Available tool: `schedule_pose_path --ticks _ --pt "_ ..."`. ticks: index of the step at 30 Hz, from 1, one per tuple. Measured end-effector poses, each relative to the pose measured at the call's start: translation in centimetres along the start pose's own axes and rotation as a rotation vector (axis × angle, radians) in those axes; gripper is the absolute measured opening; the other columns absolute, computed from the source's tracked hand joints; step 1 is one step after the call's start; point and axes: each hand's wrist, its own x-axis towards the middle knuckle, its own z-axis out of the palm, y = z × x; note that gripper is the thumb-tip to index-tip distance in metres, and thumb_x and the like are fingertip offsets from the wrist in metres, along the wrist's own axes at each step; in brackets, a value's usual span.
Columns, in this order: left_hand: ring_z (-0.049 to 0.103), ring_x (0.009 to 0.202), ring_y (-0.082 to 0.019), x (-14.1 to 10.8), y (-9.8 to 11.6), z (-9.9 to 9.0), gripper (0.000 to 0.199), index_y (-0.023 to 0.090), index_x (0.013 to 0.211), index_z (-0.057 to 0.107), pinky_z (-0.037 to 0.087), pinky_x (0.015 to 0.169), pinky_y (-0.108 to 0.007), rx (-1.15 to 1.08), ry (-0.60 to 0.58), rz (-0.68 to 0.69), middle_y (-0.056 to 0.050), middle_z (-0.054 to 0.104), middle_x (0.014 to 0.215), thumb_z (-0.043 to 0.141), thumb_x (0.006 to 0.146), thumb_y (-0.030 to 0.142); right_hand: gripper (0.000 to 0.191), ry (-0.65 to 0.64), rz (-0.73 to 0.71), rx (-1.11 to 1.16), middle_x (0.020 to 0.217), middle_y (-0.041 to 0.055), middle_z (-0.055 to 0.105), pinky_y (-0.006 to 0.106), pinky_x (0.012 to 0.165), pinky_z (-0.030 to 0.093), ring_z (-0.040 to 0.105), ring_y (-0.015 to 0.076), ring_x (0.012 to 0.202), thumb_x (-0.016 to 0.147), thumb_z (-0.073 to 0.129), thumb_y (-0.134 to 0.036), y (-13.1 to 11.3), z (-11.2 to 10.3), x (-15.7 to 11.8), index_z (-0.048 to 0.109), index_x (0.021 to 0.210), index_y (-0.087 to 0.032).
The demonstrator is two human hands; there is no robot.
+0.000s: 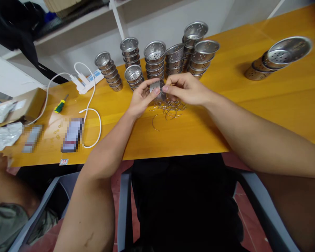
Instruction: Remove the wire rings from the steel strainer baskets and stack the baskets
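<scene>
A small perforated metal cup (154, 85) is tipped on its side in my left hand (139, 100), whose fingers and thumb wrap round its wall. At the cup's rim, my right hand (190, 90) is closed in a pinch with thumb and forefinger. What lies between those fingertips is too small to make out. Just below the hands, a loose pile of thin curved wires (172, 109) lies on the yellow table (199, 129). One single wire (152, 122) rests apart from the pile, nearer to me.
Several stacks of perforated cups (154, 57) stand behind my hands; another stack (270, 63) leans at the right. Leftward are a power strip (89, 82) with white cables, a screwdriver (60, 105), two blurred phones (72, 134) and a cardboard box (33, 105). Another person's arm (10, 185) is at far left.
</scene>
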Motion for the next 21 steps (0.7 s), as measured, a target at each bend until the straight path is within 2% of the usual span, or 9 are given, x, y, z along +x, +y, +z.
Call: schedule_pose_path --ticks 3,7,10,13,16,17,19,21 --pt "0.091 0.138 -0.033 -0.1 1.2 0.6 0.079 0.041 0.154 0.090 0.074 0.126 -0.059 -0.026 0.005 -0.039 -0.003 0.089 0.142 0.104 0.096 0.093 0.083 -0.025 -0.001 0.015 0.070 -0.0022 0.058 0.036 0.061 0.034 0.045 0.0152 0.065 0.104 0.102 -0.097 -0.1 -0.3 0.1 0.068 0.081 -0.025" --pt "0.090 0.140 -0.034 0.0 2.1 0.8 0.082 0.038 0.147 0.092 0.072 0.129 -0.059 -0.038 0.048 -0.082 -0.004 0.088 0.142 0.111 0.088 0.092 0.088 -0.010 0.040 0.016 0.068 -0.0009 0.057 0.037 0.062 0.029 0.043 0.0159 0.065 0.103 0.101 -0.099 0.1 0.4 0.4 0.065 0.072 -0.025" --pt "0.088 0.147 -0.037 0.1 2.5 0.8 0.086 0.036 0.145 0.091 0.071 0.131 -0.061 -0.045 0.086 -0.094 -0.005 0.087 0.143 0.113 0.084 0.093 0.087 0.078 0.104 0.139 0.070 0.0000 0.054 0.038 0.064 0.038 0.046 0.0190 0.068 0.095 0.107 -0.098 0.4 0.6 0.6 0.060 0.073 -0.028" --pt "0.084 0.157 -0.040 -0.1 3.3 1.1 0.087 0.035 0.146 0.089 0.071 0.132 -0.063 -0.071 0.131 -0.122 -0.006 0.086 0.143 0.104 0.090 0.101 0.090 0.171 0.177 0.367 0.073 -0.0019 0.042 0.041 0.066 0.049 0.045 0.0214 0.070 0.092 0.101 -0.102 0.7 -0.7 0.8 0.047 0.077 -0.031" --pt "0.081 0.162 -0.042 -0.7 4.3 1.4 0.089 0.031 0.141 0.086 0.073 0.132 -0.064 -0.118 0.137 -0.189 -0.008 0.084 0.132 0.093 0.096 0.108 0.080 0.197 0.240 0.460 0.076 -0.0030 0.045 0.041 0.064 0.047 0.039 0.0183 0.066 0.096 0.092 -0.095 1.4 -2.9 0.8 0.044 0.083 -0.033" --pt "0.080 0.163 -0.042 -0.9 4.6 1.5 0.092 0.030 0.139 0.085 0.073 0.132 -0.063 -0.135 0.123 -0.213 -0.009 0.084 0.129 0.091 0.095 0.110 0.074 0.215 0.249 0.409 0.077 -0.0023 0.051 0.041 0.063 0.044 0.038 0.0172 0.065 0.099 0.090 -0.091 1.8 -3.4 0.7 0.047 0.084 -0.032" --pt "0.079 0.164 -0.043 -1.0 4.8 1.8 0.099 0.028 0.134 0.085 0.073 0.132 -0.062 -0.162 0.078 -0.244 -0.010 0.085 0.129 0.092 0.087 0.115 0.063 0.224 0.233 0.136 0.079 0.0014 0.063 0.042 0.067 0.043 0.042 0.0179 0.067 0.105 0.086 -0.083 2.7 -4.0 0.5 0.058 0.084 -0.031" --pt "0.080 0.162 -0.043 -0.9 4.7 2.0 0.105 0.027 0.134 0.086 0.072 0.133 -0.062 -0.169 0.028 -0.249 -0.011 0.086 0.134 0.103 0.076 0.112 0.057 0.165 0.175 -0.238 0.084 0.0066 0.073 0.046 0.079 0.052 0.056 0.0240 0.077 0.108 0.088 -0.078 3.4 -3.8 0.1 0.069 0.086 -0.029"
